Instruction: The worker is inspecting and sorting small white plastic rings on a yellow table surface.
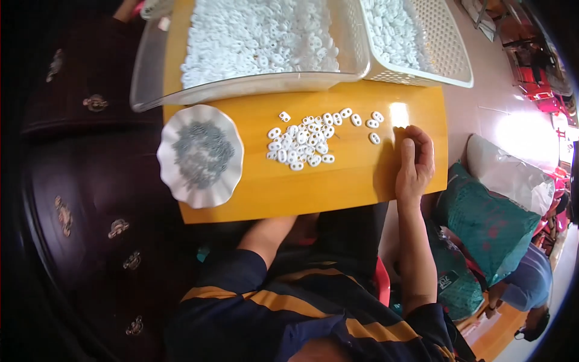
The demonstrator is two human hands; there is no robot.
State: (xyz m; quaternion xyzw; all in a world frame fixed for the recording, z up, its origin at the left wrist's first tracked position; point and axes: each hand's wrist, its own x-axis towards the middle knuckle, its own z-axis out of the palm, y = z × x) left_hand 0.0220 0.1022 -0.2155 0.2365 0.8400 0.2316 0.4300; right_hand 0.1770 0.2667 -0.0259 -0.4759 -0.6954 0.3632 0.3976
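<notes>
My right hand (415, 160) rests on the right edge of a yellow wooden table (338, 187), fingers curled in and nothing visible inside them. Just left of it lies a loose pile of small white oval plastic pieces (301, 145), with a few strays (374, 137) close to my fingertips. A white scalloped plate (175, 184) holding small grey metal bits (202, 151) sits on the table's left corner. My left forearm (265, 238) runs under the table's near edge, and that hand is hidden.
A clear plastic tray (241, 90) heaped with white pieces overhangs the table's far side, next to a white perforated basket (446, 54) with more. A dark cabinet with brass handles (90, 199) stands left. Green and white bags (488, 223) and another person (531, 283) are right.
</notes>
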